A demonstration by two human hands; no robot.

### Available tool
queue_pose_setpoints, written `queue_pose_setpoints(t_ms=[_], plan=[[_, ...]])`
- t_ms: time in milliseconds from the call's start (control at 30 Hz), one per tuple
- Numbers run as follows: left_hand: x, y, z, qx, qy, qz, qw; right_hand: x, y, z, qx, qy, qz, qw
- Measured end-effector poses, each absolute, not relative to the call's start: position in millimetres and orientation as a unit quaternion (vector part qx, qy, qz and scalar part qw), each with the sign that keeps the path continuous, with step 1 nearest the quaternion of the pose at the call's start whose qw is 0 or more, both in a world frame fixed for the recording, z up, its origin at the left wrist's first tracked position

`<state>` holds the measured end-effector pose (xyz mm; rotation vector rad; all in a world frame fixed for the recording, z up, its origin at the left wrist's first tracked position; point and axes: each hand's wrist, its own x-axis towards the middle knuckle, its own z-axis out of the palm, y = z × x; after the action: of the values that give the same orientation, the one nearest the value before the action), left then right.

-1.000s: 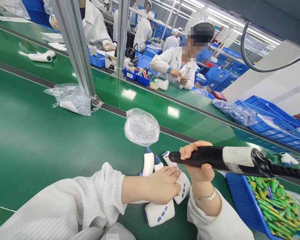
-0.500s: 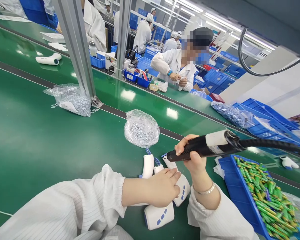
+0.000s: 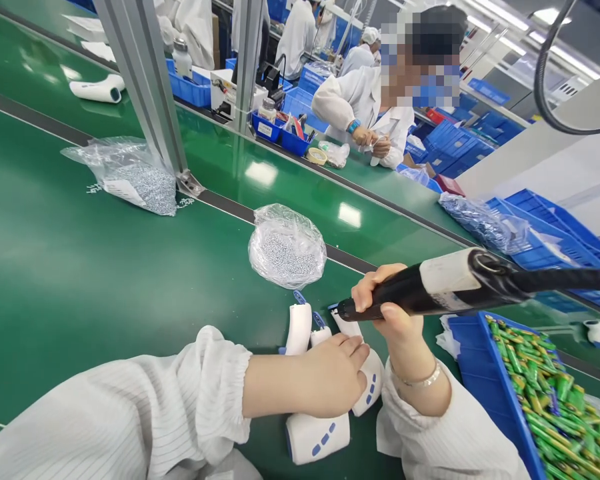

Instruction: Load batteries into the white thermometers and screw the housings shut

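My right hand [image 3: 393, 307] is closed around a black electric screwdriver [image 3: 410, 290]. Its tip meets the far end of the handle of a white thermometer housing [image 3: 371, 380] with blue buttons. My left hand [image 3: 333, 373] lies across that housing, its fingers bent over it and holding it against the green surface. Partly beneath this hand is a second white housing [image 3: 319, 437]. Handles of further housings [image 3: 299, 330] poke out beyond my knuckles, with blue pieces [image 3: 320, 321] at their ends. The screw location itself is hidden by the screwdriver tip.
A clear bag of small screws [image 3: 286, 253] sits ahead, and another screw bag [image 3: 143, 187] lies by the metal post [image 3: 145, 87]. To the right, a blue tray [image 3: 505, 393] holds many green batteries [image 3: 555, 393]. A co-worker [image 3: 375, 113] works across the line.
The view has shifted slightly, so the background and the tray sit differently in the picture. Both hands keep their hold, with the screwdriver at the same handle end.
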<state>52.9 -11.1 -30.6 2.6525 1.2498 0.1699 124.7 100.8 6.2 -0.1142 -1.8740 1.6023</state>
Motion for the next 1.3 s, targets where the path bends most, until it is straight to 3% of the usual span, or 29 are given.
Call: queue_pose_setpoints(t_ms=[367,667,933,1167,1300], plan=[[49.8,-6.2,-42.3,0.898,0.418,0.078,0.117,120.8,94.8,6.8,-0.044,-0.708,0.586,0.392],[53.6,49.3,-59.7,0.867,0.419,0.227,0.147,160.6,76.8,80.7,-0.034,-0.647,0.425,0.632],[18.3,26.8,-41.5,0.766,0.480,0.378,0.201,191.0,40.3,75.5,-0.091,-0.610,0.433,0.658],[11.9,2.3,-24.6,0.667,0.481,0.460,0.336,173.3,22.8,75.4,-0.068,-0.623,0.420,0.656],[21.6,-7.9,-11.4,0.377,0.475,0.552,0.573,173.7,13.4,72.4,-0.091,-0.584,0.403,0.698]])
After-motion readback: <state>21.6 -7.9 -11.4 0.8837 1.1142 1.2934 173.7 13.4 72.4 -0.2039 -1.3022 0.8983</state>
